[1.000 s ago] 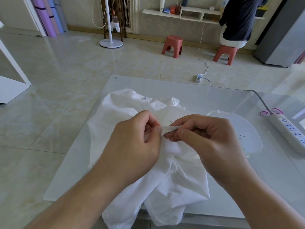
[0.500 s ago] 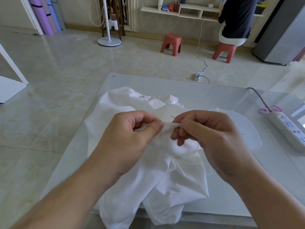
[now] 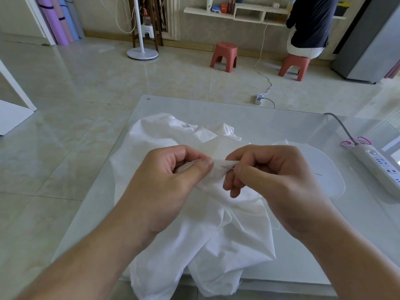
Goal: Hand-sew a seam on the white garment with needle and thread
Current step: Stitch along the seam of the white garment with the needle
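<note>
A crumpled white garment [image 3: 216,230] lies on the glass table [image 3: 303,256] and hangs over its near edge. My left hand [image 3: 173,180] pinches a raised fold of the fabric between thumb and forefinger. My right hand [image 3: 266,176] holds a thin needle [image 3: 227,167] at that fold, its tip lying against the cloth just right of my left thumb. A fine white thread [image 3: 276,226] trails under my right wrist.
A white power strip [image 3: 381,167] with a grey cable lies at the table's right edge. A flat white oval piece [image 3: 329,176] rests right of the garment. On the floor beyond stand two red stools [image 3: 225,55], a fan stand and a seated person [image 3: 309,27].
My right hand has shifted slightly, bringing the needle to lie against the pinched fold. Both hands stay together at the same spot on the garment.
</note>
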A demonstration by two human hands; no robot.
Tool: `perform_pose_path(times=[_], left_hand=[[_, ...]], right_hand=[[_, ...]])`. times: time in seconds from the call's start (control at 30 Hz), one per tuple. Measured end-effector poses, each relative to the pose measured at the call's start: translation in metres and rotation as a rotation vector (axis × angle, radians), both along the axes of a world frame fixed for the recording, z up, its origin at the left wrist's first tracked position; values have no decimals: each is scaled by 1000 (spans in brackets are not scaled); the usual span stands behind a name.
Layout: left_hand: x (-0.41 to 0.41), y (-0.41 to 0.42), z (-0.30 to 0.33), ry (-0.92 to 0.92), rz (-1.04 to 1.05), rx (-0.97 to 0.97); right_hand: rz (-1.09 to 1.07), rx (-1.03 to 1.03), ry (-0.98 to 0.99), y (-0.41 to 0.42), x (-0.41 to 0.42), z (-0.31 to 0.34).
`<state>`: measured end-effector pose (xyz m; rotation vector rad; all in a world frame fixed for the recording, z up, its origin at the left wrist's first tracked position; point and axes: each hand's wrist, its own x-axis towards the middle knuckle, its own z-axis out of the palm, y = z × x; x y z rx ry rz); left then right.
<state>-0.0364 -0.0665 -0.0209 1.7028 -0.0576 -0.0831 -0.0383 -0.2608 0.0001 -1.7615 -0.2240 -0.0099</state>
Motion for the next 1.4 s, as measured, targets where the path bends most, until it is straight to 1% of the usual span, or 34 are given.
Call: perform_pose_path(times=[0.23, 0.47, 0.67, 1.1, 1.23, 1.4], left_hand=[[1, -1, 1, -13, -9, -11], [1, 1, 0, -11, 0, -4], [0, 0, 2, -24, 2, 8], [-2, 0, 0, -99, 23, 92], [-2, 1, 0, -134, 33, 137], [-3, 2, 0, -173, 36, 186]], right_hand=[[1, -16, -24, 0, 2, -2], [24, 35, -14, -1, 1, -3], [-3, 4, -7, 1, 0, -1], [-58, -141, -34, 4, -2, 2], [-49, -126, -28, 1, 0, 1], [-3, -79, 37, -5, 2, 2]])
